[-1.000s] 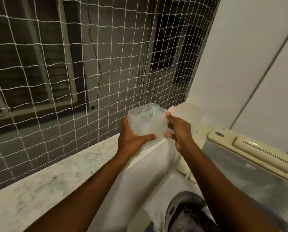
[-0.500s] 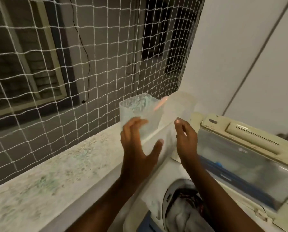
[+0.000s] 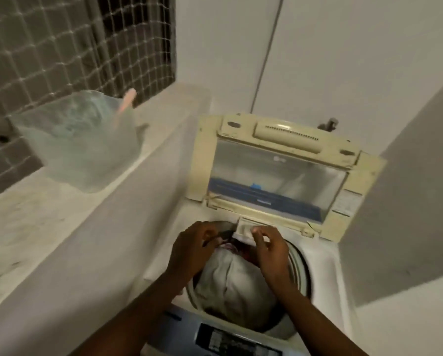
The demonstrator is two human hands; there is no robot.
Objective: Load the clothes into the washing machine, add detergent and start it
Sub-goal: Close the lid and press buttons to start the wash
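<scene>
The washing machine [image 3: 328, 265] stands at 3 o'clock of the ledge [image 3: 48, 214]. Its lid [image 3: 274, 176] stands open at 12 o'clock of the drum [image 3: 299, 263]; the control panel [image 3: 236, 343] lies at 6 o'clock. Clothes [image 3: 230, 283] lie in the drum. A container [image 3: 81, 150] holding a scoop [image 3: 125, 101] sits on the ledge.

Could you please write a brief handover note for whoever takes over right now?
Right hand: pinches the small white drawer at the back rim of the drum.
Left hand: curled beside it, grip unclear through blur.
Done: clothes are in the drum; lid stands open.
Detergent tub with pink scoop sits on the ledge.
Left: confirm detergent is in the drawer, close the lid, start at the control panel.
</scene>
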